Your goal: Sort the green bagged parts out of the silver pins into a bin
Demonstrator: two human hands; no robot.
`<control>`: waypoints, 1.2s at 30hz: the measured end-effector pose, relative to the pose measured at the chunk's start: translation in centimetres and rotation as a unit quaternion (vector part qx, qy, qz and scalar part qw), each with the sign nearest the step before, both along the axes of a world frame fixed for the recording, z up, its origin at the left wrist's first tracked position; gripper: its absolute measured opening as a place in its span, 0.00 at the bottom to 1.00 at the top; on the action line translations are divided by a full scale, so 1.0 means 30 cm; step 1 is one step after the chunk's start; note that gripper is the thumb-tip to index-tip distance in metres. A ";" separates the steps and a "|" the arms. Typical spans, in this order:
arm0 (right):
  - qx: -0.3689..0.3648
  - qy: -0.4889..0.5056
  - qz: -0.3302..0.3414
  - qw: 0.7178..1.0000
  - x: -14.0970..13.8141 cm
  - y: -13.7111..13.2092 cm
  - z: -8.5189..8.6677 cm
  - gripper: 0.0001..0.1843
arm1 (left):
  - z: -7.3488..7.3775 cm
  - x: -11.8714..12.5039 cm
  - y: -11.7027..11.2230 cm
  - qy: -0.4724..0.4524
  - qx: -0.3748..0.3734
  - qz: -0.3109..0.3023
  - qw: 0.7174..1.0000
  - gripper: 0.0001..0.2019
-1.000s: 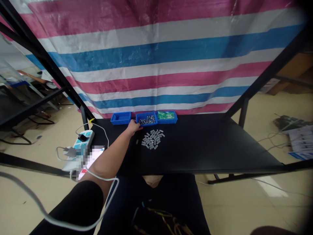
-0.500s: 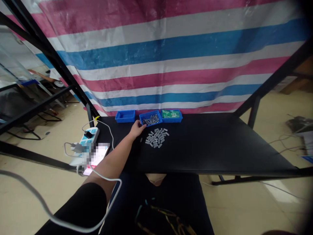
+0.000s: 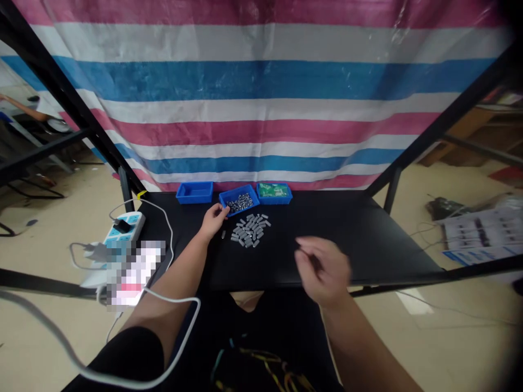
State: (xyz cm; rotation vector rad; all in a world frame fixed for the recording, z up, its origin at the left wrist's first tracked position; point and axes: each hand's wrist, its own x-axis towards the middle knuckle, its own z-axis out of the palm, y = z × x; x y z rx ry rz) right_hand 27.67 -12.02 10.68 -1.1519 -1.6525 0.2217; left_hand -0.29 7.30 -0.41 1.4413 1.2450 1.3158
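Note:
My left hand (image 3: 213,219) has its thumb and fingers on the near left corner of the middle blue bin (image 3: 245,210). Small shiny metal parts (image 3: 241,202) lie inside that bin. In front of it, a loose pile of short grey cylinders (image 3: 250,231) is spread on the black table, and one small cylinder (image 3: 223,234) lies apart, just below my left hand. My right hand (image 3: 324,268) hovers over the table's near edge, right of the pile. Its thumb and forefinger are apart with nothing visible between them; motion softens its outline.
An empty-looking blue bin (image 3: 195,199) stands at left, and another blue bin (image 3: 274,201) with a green packet (image 3: 273,189) at right. A power strip (image 3: 125,226), white cable (image 3: 169,228) and phone (image 3: 143,267) occupy the table's left end. A striped sheet (image 3: 261,130) hangs behind.
My right hand has come into view over the near edge. My left hand stays at the middle bin. The camera view has shifted, sliding the table leftward in the picture.

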 end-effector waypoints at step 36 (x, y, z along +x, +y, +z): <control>-0.168 -0.203 -0.062 0.962 -0.308 0.435 -0.367 0.75 | 0.069 0.057 -0.077 -0.328 -0.112 -0.001 0.938 0.31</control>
